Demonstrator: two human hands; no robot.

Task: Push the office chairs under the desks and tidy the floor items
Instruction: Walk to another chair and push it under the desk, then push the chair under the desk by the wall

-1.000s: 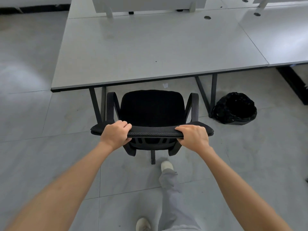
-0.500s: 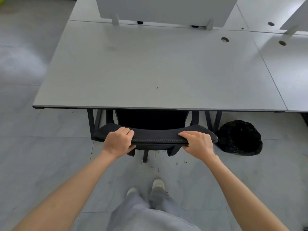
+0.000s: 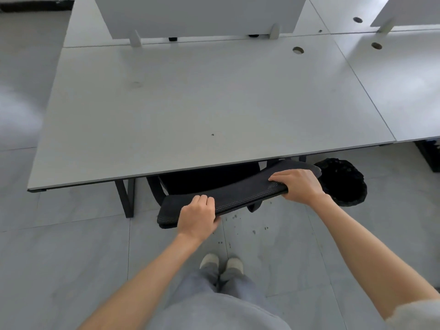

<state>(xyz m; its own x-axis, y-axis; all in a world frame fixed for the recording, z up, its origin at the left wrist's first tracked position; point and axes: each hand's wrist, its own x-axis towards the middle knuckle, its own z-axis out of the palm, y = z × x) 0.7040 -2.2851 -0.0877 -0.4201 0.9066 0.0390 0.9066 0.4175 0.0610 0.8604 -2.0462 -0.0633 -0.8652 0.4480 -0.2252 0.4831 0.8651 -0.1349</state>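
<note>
- Black mesh office chair (image 3: 228, 198) now sits mostly beneath the pale grey laminate desk (image 3: 190, 110); a second ago its whole seat was out in the open, now only the backrest top and a sliver of seat show.
- My left hand (image 3: 197, 216) is wrapped over the backrest's near end, fingers curled tight on the mesh edge.
- My right hand (image 3: 297, 184) clamps the far end, thumb underneath.
- Since half a second ago the backrest has swung askew, its right end nearer the desk than its left.
- I judge this chair nearly parked; it needs squaring.
- Round black-bagged waste bin (image 3: 342, 182) stands just beside the chair's right end, and dark crumbs (image 3: 238, 225) dot the grey tiled floor (image 3: 71, 258), not yet tidied.
</note>
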